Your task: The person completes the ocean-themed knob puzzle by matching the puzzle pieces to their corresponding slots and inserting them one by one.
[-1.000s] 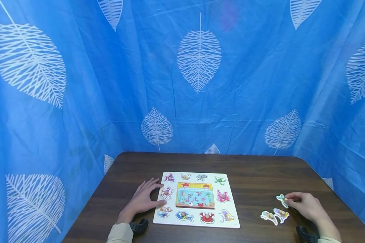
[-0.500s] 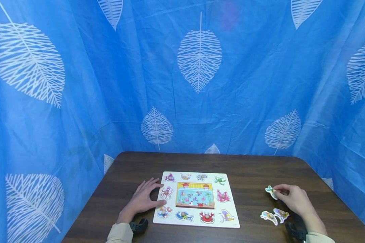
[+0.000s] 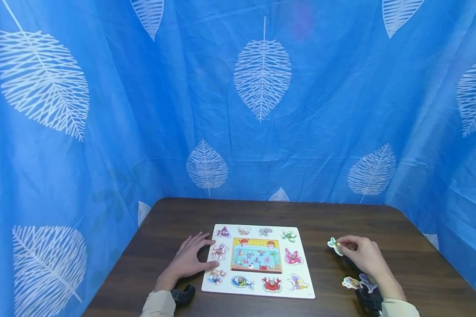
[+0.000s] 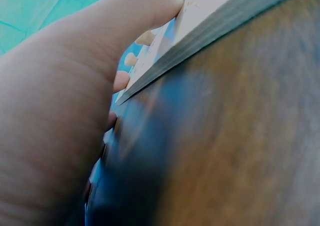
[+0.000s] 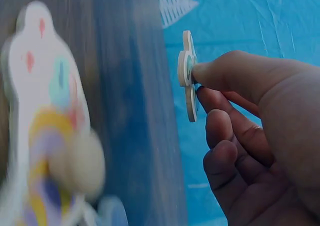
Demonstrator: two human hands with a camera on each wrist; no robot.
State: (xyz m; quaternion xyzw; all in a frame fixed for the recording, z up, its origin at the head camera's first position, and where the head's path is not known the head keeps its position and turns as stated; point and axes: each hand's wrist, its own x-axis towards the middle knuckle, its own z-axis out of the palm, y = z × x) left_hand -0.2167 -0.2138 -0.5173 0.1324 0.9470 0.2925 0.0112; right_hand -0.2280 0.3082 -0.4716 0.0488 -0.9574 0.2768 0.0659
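Note:
My right hand (image 3: 362, 255) pinches a green-and-white wooden puzzle piece (image 3: 333, 245) between thumb and fingers, right of the board. Seen from the right wrist, the puzzle piece (image 5: 187, 76) is edge-on and raised off the table. My left hand (image 3: 190, 259) rests at the left edge of a white peg puzzle board (image 3: 307, 277), fingers spread and fairly straight. In the left wrist view its thumb lies on top of the board (image 4: 210, 26). Knobbed sea animals, among them a red crab (image 3: 271, 284) and a pink starfish (image 3: 293, 256), surround the board's aquarium picture (image 3: 255, 255).
Two more loose pieces, a white-and-orange one (image 3: 351, 282) and a purple-and-yellow one (image 3: 368, 281), lie together on the dark wooden table (image 3: 230, 211), partly under the right wrist. A blue leaf-print curtain (image 3: 321, 132) encloses the table's back and sides.
My right hand has carried the green-and-white piece left and slightly away from me, toward the board. The left hand and the board stay in place.

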